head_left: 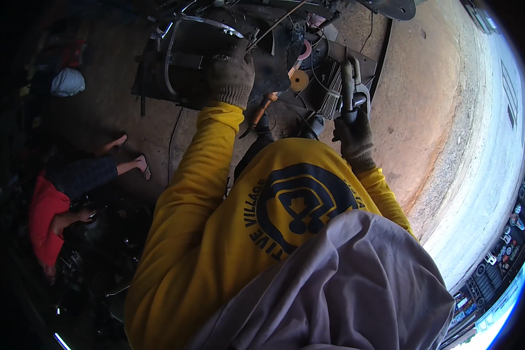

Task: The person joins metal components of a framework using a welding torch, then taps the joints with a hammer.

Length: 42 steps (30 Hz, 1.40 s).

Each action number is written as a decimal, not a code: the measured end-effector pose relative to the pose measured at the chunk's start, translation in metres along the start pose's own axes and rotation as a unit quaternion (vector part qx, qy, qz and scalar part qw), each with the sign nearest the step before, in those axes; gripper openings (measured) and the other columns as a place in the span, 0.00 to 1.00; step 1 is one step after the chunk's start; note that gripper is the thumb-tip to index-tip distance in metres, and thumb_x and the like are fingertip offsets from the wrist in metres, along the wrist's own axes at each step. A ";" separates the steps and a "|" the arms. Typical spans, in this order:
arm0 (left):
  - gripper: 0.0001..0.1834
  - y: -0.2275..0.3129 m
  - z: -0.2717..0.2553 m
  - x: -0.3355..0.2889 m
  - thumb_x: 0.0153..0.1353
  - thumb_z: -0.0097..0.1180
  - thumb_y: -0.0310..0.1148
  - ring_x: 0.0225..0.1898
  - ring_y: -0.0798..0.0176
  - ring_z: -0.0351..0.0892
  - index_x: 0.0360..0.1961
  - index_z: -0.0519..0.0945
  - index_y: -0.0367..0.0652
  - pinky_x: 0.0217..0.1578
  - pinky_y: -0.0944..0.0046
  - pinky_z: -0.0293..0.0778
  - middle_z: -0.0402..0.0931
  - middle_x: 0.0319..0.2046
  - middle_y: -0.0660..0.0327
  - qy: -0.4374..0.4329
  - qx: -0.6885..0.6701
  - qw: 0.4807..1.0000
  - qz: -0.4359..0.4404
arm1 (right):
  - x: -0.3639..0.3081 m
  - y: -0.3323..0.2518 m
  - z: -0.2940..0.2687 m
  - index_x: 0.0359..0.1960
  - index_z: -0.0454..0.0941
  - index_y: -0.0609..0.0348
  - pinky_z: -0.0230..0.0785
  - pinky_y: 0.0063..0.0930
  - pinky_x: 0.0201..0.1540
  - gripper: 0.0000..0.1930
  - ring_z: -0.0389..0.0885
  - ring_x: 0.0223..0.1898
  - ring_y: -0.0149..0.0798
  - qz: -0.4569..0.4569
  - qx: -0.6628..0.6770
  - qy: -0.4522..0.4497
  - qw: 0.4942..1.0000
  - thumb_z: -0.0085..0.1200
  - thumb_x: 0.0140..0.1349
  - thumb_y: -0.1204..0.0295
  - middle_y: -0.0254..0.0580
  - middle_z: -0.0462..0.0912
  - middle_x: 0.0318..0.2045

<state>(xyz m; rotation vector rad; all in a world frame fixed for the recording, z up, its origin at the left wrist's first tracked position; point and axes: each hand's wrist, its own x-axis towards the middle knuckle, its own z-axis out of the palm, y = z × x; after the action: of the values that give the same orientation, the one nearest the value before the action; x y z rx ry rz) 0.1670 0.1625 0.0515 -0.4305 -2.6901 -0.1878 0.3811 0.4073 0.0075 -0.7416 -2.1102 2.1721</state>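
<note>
My left hand (233, 73), in a grey knit work glove, is closed at the edge of a dark metal assembly (184, 61) with a bright curved strip. A thin rod (277, 24) slants up from beside its fingers. What the fingers grip is hidden beneath the hand. To the right, my right hand (356, 140), gloved the same way, is wrapped round the dark lower end of a grey metal tool with thick curved jaws (348, 81). Left of that tool lies a bundle of thin rods (329, 90). A tan disc (299, 80) with a centre hole lies between my hands.
An orange-bodied tool (265, 108) stands near my feet, with cables around it. A pinkish ring-shaped disc (305, 50) lies farther off. At left, a person in a red top (45, 219) sits beside dark machine parts. A concrete strip (478, 169) runs along the right.
</note>
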 end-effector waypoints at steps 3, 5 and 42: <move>0.06 -0.002 0.001 -0.002 0.62 0.62 0.39 0.27 0.48 0.85 0.40 0.82 0.55 0.26 0.54 0.80 0.83 0.27 0.59 -0.003 -0.032 0.999 -0.002 | -0.002 -0.004 0.001 0.54 0.69 0.63 0.73 0.23 0.29 0.20 0.78 0.28 0.27 -0.001 0.008 0.008 1.000 0.62 0.63 0.74 0.38 0.78 0.34; 0.07 0.000 -0.004 -0.005 0.62 0.63 0.38 0.29 0.48 0.85 0.40 0.82 0.52 0.28 0.54 0.80 0.84 0.29 0.58 -0.014 -0.078 0.996 -0.037 | -0.002 -0.006 0.001 0.54 0.69 0.63 0.73 0.23 0.29 0.20 0.78 0.28 0.27 -0.004 0.010 0.019 1.000 0.61 0.63 0.74 0.37 0.78 0.33; 0.12 0.004 -0.005 -0.001 0.60 0.65 0.40 0.30 0.50 0.85 0.38 0.82 0.44 0.31 0.58 0.79 0.84 0.30 0.57 0.011 -0.121 0.992 -0.021 | 0.009 0.024 -0.012 0.57 0.65 0.62 0.77 0.25 0.27 0.23 0.79 0.28 0.31 -0.037 -0.033 0.033 0.998 0.60 0.64 0.75 0.40 0.78 0.33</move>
<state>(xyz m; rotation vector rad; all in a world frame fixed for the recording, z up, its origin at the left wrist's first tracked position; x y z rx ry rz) 0.1709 0.1652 0.0557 -0.4393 -2.6645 -0.5311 0.3843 0.4198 -0.0182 -0.7162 -2.1508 2.0218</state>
